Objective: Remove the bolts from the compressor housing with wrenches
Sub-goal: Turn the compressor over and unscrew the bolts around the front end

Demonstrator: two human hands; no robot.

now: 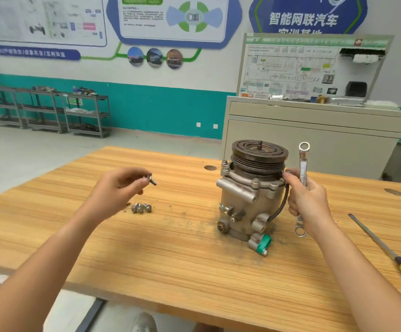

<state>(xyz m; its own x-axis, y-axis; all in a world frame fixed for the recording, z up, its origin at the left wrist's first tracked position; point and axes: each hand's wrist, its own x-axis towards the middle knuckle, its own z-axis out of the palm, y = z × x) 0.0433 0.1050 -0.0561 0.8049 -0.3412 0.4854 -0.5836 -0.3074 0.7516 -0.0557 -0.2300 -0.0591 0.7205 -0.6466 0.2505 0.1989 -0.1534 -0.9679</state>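
Your left hand (120, 185) pinching a steel bolt (152, 180), your right hand (307, 200) gripping a chrome ring wrench (303, 168) upright beside the ribbed cast compressor (249, 195), wood-grain worktop (170, 248)

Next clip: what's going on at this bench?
A person is taking apart a compressor that stands upright on a wooden table. The left hand pinches a removed bolt near a small pile of loose bolts on the table. The right hand grips a ring wrench upright beside the housing. At least two flange bolts are not yet out. A yellow-handled screwdriver lies untouched at the right.
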